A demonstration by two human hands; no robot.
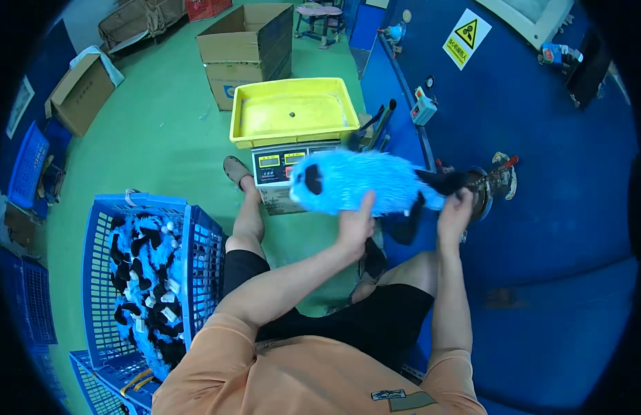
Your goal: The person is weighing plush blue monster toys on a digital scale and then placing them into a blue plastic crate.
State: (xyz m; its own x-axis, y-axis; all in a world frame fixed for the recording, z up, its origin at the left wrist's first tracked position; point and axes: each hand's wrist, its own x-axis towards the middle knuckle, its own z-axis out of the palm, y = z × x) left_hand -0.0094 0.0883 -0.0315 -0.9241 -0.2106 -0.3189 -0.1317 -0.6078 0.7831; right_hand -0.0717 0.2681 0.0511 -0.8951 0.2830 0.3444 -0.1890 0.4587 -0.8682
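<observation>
A bright blue furry plush toy [376, 181] with black patches and black limbs lies lengthwise in front of me, its body rounded. My left hand [355, 225] grips its underside, thumb up along the fur, other fingers hidden beneath. At the toy's right end, my right hand [457, 216] has its fingers closed on the blue and black fabric. That end sits beside a round metal nozzle [481, 194] on the blue machine wall; whether the fabric fits over it cannot be made out. The toy's left end is slightly blurred.
A scale [271, 174] bearing a yellow tray [293, 131] stands ahead. At my left, a blue basket [203, 270] holds several blue and black plush pieces [154, 277]. Cardboard boxes [230, 79] [89, 93] stand farther off. A control box [423, 109] hangs on the machine.
</observation>
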